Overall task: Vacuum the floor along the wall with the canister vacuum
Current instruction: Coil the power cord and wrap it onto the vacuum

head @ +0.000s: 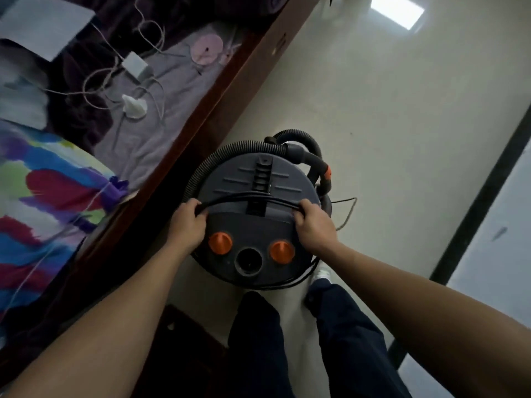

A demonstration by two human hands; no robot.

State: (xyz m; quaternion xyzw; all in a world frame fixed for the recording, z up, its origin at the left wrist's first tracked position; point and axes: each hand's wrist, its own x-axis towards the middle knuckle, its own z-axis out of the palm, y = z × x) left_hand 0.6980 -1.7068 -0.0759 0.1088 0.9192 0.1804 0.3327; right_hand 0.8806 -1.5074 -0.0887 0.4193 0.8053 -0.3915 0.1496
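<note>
Far left: bed with a multicoloured quilt (51, 182) and a grey sheet (172, 90); white cables (94, 81) and a white charger block (133, 66) lie loose on the sheet. A dark wooden bed frame (201, 124) runs diagonally, bordering the pale floor (373, 110). Centre: the canister vacuum (250, 179) stands upright on the floor just beside the bed frame, seen from above, directly in front of the person's legs. Its lid is dark grey and round, with 2 orange knobs (220, 243) and a round open port (249, 261) between them at the near edge. The ribbed hose (207, 165) is coiled round the lid's left and far rim; an orange collar (326, 175) shows on the tube at the far right. A black cord (250, 198) lies across the lid in a shallow arc. Left hand (188, 222): at the lid's left edge, fingers curled round the cord, grasping it. Right hand (311, 225): at the lid's right edge, fingers curled over the same cord, grasping it. More cord loops hang round the near right side of the body. Below: dark trousers (258, 340) and 1 white shoe (323, 272). Right: a dark strip (474, 202) crosses the floor diagonally; a bright light patch (398, 10) reflects at the top.
</note>
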